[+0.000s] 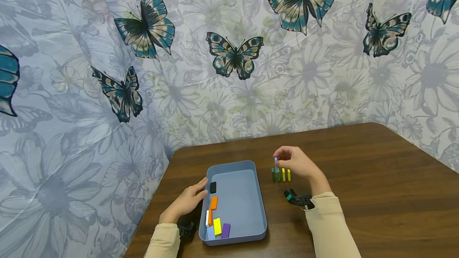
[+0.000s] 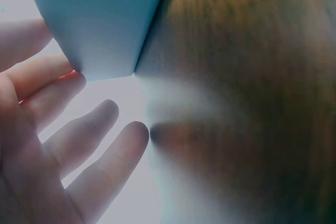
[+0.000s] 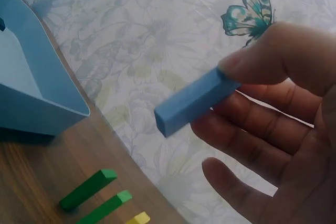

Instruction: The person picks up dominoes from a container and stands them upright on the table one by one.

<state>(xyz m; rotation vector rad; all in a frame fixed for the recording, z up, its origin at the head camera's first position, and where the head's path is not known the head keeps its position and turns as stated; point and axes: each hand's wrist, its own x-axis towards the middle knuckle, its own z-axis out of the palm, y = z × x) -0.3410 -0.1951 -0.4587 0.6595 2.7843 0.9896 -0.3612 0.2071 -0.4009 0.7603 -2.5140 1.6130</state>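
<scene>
Right hand [image 1: 298, 163]: thumb and fingers pinching light-blue rectangular block [image 3: 191, 100], lifted near two upright green blocks [image 1: 278, 176] and two upright yellow blocks [image 1: 283, 174]. Left hand [image 1: 187, 201]: fingers extended, touching blue rectangular tray [image 1: 238, 198]. Step, probably: standing this block upright; next move calls for careful lowering

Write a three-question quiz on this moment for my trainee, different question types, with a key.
1. Multiple choice: what colour is the held block in the right hand? a) orange b) blue c) purple
2. True or false: the purple block lies inside the tray.
3. How many green blocks are on the table beside the tray?

Key: 1. b; 2. True; 3. Two.
</scene>
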